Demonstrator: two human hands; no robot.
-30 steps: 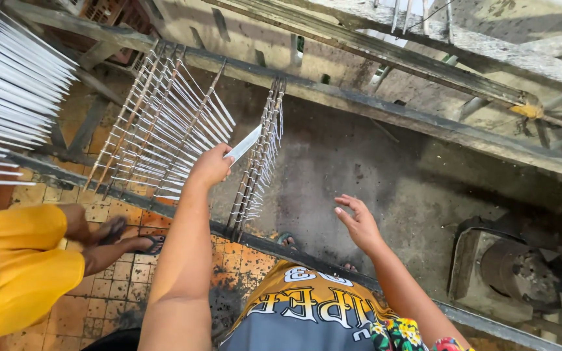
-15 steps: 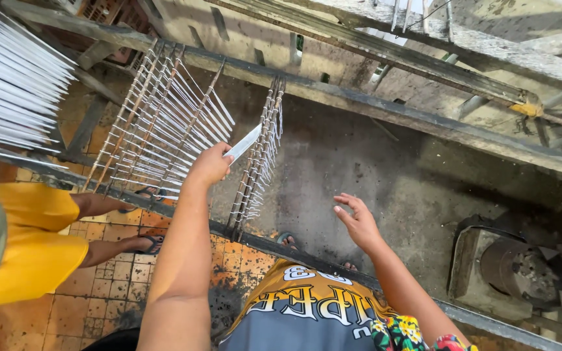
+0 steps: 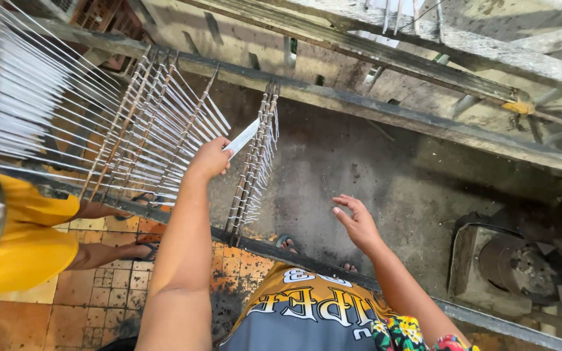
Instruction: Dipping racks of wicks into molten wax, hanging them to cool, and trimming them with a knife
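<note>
While a flat white strip (image 3: 242,138) is pinched in the closed left hand (image 3: 209,158), its free end is pointed up and to the right of the knuckles, just beside the narrow hanging rack of white sticks (image 3: 255,162). The right hand (image 3: 359,224) is held open with fingers spread, empty, low and well to the right of that rack, touching nothing. For the strip to be handled well, it is judged that the grip should be kept near one end so the tip can be guided cleanly between the rack's rows, and the neighbouring sticks should not be knocked. The wider rack of sticks (image 3: 144,136) hangs just left of the left hand. The dark rail (image 3: 281,250) runs below both hands. A person in yellow shorts (image 3: 21,240) sits far left of the left forearm.
</note>
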